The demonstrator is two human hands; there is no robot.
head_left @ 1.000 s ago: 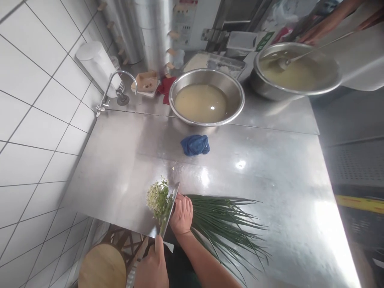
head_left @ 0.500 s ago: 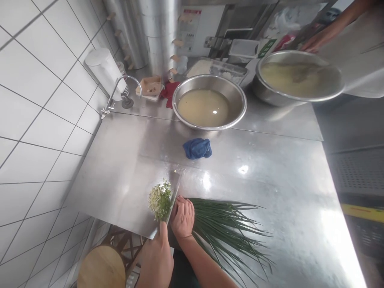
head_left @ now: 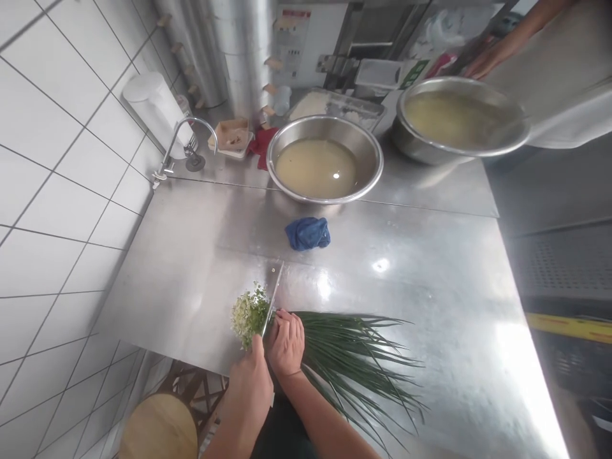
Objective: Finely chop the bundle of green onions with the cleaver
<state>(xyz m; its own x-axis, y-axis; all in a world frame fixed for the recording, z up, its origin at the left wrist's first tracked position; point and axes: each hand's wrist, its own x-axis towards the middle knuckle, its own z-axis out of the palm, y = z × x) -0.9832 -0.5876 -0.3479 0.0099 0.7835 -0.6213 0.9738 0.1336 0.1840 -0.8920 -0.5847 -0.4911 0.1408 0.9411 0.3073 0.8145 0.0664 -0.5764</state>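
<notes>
One knife (head_left: pixel 273 298) is in the left hand (head_left: pixel 251 382) in the head view, its fingers curled closed around the handle, which they hide, and its thumb lying forward toward the blade. The blade points away from that hand, edge-on to the camera, just beside the right hand's fingertips. The right hand (head_left: pixel 285 347) has its fingers bent and close together, holding the near end of a bundle of long green stalks (head_left: pixel 354 344) from above. The stalks fan out to the right of this hand across the metal table (head_left: pixel 430 268). Just ahead of the left hand, on the left side of the blade, sits a heap of chopped pale and green pieces (head_left: pixel 249 315).

Farther ahead of both hands lies a crumpled blue cloth (head_left: pixel 308 233), and beyond it a metal bowl (head_left: pixel 369 156) of cloudy yellowish liquid. Well ahead and to the right of the right hand stands a second bowl (head_left: pixel 414 143), with another person's hand (head_left: pixel 482 62) near its far rim. A round wooden top (head_left: pixel 160 427) is low to the left of the left hand.
</notes>
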